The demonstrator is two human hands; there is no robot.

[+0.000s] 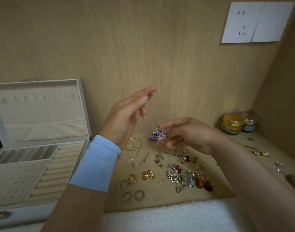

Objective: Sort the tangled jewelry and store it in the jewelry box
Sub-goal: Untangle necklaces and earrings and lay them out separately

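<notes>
A small tangle of thin chain and pink thread with blue beads (156, 135) hangs above the wooden desk between both hands. My left hand (128, 118) pinches the thin strands at its upper end. My right hand (188, 133) pinches the tangle next to the beads. Below lies a loose pile of earrings and charms (182, 171), several rings (133, 188) and silver bangles (131, 149). The cream jewelry box (34, 144) stands open at the left, its ring rolls and earring panel showing no jewelry.
Two small jars (234, 123) stand at the back right by the wall. More small pieces (260, 154) lie at the right. A white fluffy cloth (168, 215) covers the desk's front edge. A wall socket (255, 22) sits high on the right.
</notes>
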